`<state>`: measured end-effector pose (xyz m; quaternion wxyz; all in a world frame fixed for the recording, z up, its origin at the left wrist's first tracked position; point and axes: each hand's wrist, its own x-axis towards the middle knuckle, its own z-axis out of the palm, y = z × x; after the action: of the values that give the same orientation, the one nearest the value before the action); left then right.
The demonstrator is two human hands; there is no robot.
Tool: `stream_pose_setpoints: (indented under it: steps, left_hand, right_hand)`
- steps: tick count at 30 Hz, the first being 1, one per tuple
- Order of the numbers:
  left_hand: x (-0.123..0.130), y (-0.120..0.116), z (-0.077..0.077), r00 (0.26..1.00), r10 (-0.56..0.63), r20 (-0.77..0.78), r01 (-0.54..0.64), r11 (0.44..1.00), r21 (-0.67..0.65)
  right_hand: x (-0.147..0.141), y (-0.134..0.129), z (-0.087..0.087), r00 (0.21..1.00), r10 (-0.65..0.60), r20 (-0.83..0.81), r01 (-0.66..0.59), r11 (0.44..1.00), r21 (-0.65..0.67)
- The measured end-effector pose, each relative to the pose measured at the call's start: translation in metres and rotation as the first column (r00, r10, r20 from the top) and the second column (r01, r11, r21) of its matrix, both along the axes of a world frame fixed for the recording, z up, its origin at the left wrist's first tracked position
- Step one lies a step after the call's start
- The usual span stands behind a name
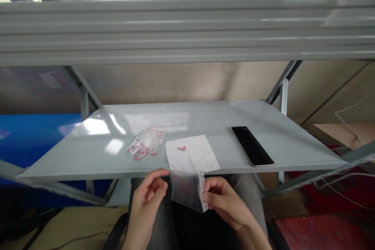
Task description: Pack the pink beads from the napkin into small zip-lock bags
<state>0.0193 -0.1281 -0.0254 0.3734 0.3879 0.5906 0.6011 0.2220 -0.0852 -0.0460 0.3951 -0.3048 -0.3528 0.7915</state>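
A clear zip bag (186, 190) hangs at the table's front edge, its zip end pinched between the thumb and fingers of my right hand (222, 199). My left hand (152, 195) is just left of the bag, thumb and forefinger apart, with nothing seen between them. Behind the bag a white paper (206, 152) lies on the table, with a few small pink pieces (182, 149) on it. Left of the paper is a pile of clear bags (148, 142) holding small pink pieces.
A black phone (252, 146) lies on the right part of the grey table (205, 117). A thick grey beam (187, 31) crosses above the table, and slanted metal struts (84, 86) stand at both sides. White cables (345, 119) hang at the right.
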Motion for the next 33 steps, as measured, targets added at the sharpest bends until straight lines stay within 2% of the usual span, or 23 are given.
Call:
stream_pose_setpoints:
  steps: [3,4,6,9,13,18,22,27,31,33]
  left_hand:
    - [0.003,-0.01,0.002,0.98,0.106,-0.168,-0.093,0.992,0.085]
    - [0.006,-0.013,0.004,0.967,0.11,-0.23,-0.085,0.99,0.117]
    - [0.011,-0.019,0.009,0.941,0.02,-0.339,0.028,0.991,0.134]
    - [0.021,-0.025,0.019,0.877,-0.224,-0.424,0.277,0.959,0.067]
    - [0.028,-0.027,0.027,0.838,-0.367,-0.405,0.407,0.914,0.012]
    - [0.03,-0.025,0.031,0.833,-0.396,-0.386,0.441,0.897,0.032]
    - [0.034,-0.022,0.03,0.826,-0.385,-0.412,0.435,0.9,0.032]
    - [0.031,-0.021,0.026,0.781,-0.415,-0.467,0.452,0.891,-0.037]
    - [0.027,-0.022,0.027,0.741,-0.465,-0.484,0.503,0.862,-0.057]
    - [0.026,-0.022,0.028,0.71,-0.497,-0.499,0.541,0.838,-0.066]
  right_hand:
    - [-0.008,-0.008,0.002,0.999,0.039,-0.014,-0.039,0.999,0.0]
    - [-0.011,-0.01,0.004,0.999,0.048,-0.013,-0.048,0.999,0.009]
    - [-0.016,-0.014,0.007,0.998,0.068,-0.006,-0.068,0.997,0.035]
    - [-0.021,-0.019,0.012,0.997,0.081,0.001,-0.081,0.995,0.061]
    - [-0.019,-0.024,0.015,0.997,0.066,0.047,-0.07,0.994,0.088]
    - [-0.016,-0.026,0.012,0.986,0.067,0.153,-0.087,0.988,0.13]
    - [-0.018,-0.028,0.019,0.975,0.095,0.201,-0.123,0.983,0.133]
    - [-0.02,-0.027,0.027,0.975,0.121,0.189,-0.147,0.98,0.133]
    - [-0.015,-0.026,0.023,0.979,0.156,0.131,-0.176,0.972,0.155]
    - [-0.01,-0.028,0.019,0.972,0.17,0.162,-0.198,0.965,0.173]
